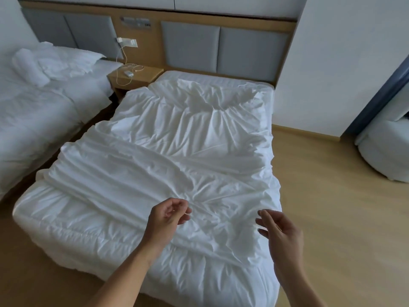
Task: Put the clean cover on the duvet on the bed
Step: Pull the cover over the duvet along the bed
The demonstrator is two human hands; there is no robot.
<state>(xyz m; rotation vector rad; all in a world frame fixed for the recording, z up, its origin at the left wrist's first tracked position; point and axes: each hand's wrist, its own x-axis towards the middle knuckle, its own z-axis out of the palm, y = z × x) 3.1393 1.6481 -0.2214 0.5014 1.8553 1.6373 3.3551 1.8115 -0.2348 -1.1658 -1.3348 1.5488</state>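
Just beyond both hands, the clean white cover (pixel 177 140) lay spread and wrinkled over the quilted duvet (pixel 73 220), whose bare edge showed to the left of the left hand (pixel 168 218) at the foot of the bed (pixel 199 76). That hand hovered with fingers loosely curled, holding nothing; the right hand (pixel 281 231) hung apart from it, fingers relaxed, also empty. The cover seemed only laid on top, so the stuffing and fastening were likely not yet done. Far past the left hand stood a wooden nightstand (pixel 141 78) and a second bed (pixel 44 103).
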